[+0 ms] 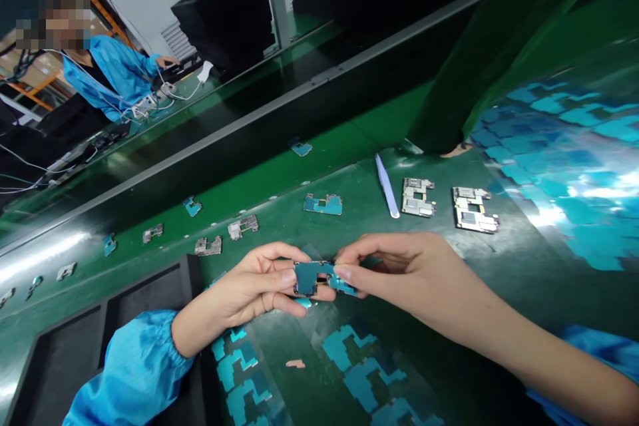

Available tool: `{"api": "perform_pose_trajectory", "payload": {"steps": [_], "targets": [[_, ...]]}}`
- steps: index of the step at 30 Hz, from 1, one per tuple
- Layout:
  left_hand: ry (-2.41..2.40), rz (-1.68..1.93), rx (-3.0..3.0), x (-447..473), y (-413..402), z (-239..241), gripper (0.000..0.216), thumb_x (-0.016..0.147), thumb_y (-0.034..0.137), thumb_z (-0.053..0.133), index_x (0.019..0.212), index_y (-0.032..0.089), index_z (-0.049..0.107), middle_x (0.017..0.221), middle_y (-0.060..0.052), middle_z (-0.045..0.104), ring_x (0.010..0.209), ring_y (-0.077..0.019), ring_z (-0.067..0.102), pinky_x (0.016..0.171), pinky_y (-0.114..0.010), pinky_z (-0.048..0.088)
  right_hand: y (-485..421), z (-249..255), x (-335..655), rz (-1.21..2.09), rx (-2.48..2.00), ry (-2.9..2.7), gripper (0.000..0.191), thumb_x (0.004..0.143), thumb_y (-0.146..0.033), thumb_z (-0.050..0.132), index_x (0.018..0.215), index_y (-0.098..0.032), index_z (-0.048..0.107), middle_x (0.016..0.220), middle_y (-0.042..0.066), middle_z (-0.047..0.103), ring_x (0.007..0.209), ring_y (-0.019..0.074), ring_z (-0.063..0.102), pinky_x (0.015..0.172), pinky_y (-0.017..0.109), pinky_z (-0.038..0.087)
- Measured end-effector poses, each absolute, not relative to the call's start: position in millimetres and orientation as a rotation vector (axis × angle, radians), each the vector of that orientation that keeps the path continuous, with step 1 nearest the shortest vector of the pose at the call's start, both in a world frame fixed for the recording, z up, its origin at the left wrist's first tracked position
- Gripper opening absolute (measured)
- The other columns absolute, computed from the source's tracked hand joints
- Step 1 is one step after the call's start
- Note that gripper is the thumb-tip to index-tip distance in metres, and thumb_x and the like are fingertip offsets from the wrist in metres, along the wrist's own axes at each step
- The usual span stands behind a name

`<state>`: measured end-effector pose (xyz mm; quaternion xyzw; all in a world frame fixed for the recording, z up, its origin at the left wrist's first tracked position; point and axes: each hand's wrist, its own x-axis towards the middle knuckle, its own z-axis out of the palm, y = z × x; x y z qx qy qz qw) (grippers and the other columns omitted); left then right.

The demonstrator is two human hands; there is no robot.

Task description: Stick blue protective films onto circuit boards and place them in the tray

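Note:
A small circuit board (pixel 307 278) with a blue face is held up between both hands, just above the green work surface. My left hand (pixel 259 279) grips its left end, thumb on top and fingers beneath. At the right end, my right hand (pixel 384 266) pinches the board between thumb and fingers. Below the hands, blue cut-out film pieces (pixel 357 373) lie on clear sheets. A small pinkish piece (pixel 295 364) rests between two of these sheets. Beyond the hands lies another blue-faced circuit board (pixel 323 204).
Lilac tweezers (pixel 387 186) lie near two bare circuit boards (pixel 418 197). Several more boards are spread along the back left. A black tray (pixel 64 359) stands at the left, and a large sheet of blue pieces (pixel 564 173) at the right. A person in a blue sleeve (pixel 120 66) sits beyond the partition.

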<state>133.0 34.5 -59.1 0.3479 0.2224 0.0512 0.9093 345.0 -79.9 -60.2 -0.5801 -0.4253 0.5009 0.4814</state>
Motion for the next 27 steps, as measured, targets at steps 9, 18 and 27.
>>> {"api": "perform_pose_trajectory", "payload": {"steps": [9, 18, 27], "targets": [[0.456, 0.087, 0.724, 135.2, 33.7, -56.0, 0.021, 0.091, 0.017, 0.070, 0.109, 0.012, 0.060, 0.105, -0.016, 0.077, 0.105, -0.0288, 0.072, 0.071, -0.023, 0.065, -79.0, -55.5, 346.4, 1.265, -1.451, -1.026, 0.023, 0.075, -0.041, 0.070, 0.071, -0.018, 0.075, 0.066, 0.004, 0.067, 0.056, 0.0144, 0.057, 0.047, 0.023, 0.043], [0.455, 0.083, 0.712, 135.2, 34.3, -55.4, 0.020, 0.091, 0.016, 0.071, 0.109, 0.014, 0.063, 0.104, -0.013, 0.078, 0.081, -0.0183, 0.078, 0.070, -0.019, 0.063, -78.7, -59.2, 346.6, 1.251, -1.474, -1.031, 0.023, 0.073, -0.041, 0.068, 0.071, -0.019, 0.076, 0.065, 0.005, 0.067, 0.055, 0.0160, 0.059, 0.045, 0.024, 0.040], [0.469, 0.085, 0.739, 136.6, 33.2, -55.7, 0.021, 0.090, 0.017, 0.073, 0.108, 0.013, 0.062, 0.099, -0.013, 0.078, 0.081, -0.0185, 0.078, 0.072, -0.019, 0.063, -77.5, -63.0, 345.1, 1.196, -1.481, -1.034, 0.020, 0.075, -0.038, 0.068, 0.071, -0.020, 0.076, 0.067, 0.004, 0.069, 0.057, 0.0142, 0.058, 0.048, 0.022, 0.042]]}}
